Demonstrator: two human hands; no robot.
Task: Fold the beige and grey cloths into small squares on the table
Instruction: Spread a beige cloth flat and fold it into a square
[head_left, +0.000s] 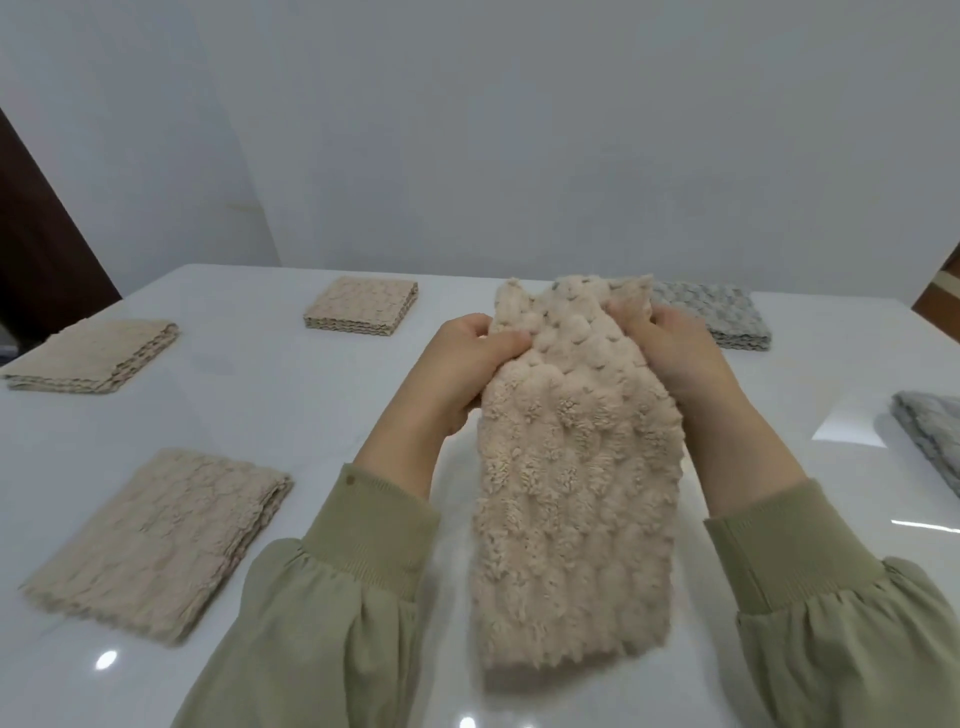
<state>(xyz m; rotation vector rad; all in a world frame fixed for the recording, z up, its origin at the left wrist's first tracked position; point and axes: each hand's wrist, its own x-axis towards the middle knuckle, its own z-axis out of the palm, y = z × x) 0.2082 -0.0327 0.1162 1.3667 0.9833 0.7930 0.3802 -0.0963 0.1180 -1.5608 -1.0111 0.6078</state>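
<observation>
Left hand (470, 358) and right hand (670, 343), fingers gripping a half-folded beige cloth (571, 467) above the surface (291, 395); three beige squares (362, 309) and apparently two grey ones (722, 317) lie finished.

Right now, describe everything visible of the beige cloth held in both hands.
The beige cloth is plush, fluffy fabric with a raised bubble pattern and a zigzag-cut near edge. It forms a long narrow strip running toward the viewer. The left hand and right hand grip its far end from either side, thumbs on top. It is above the white table; contact there is unclear.
</observation>
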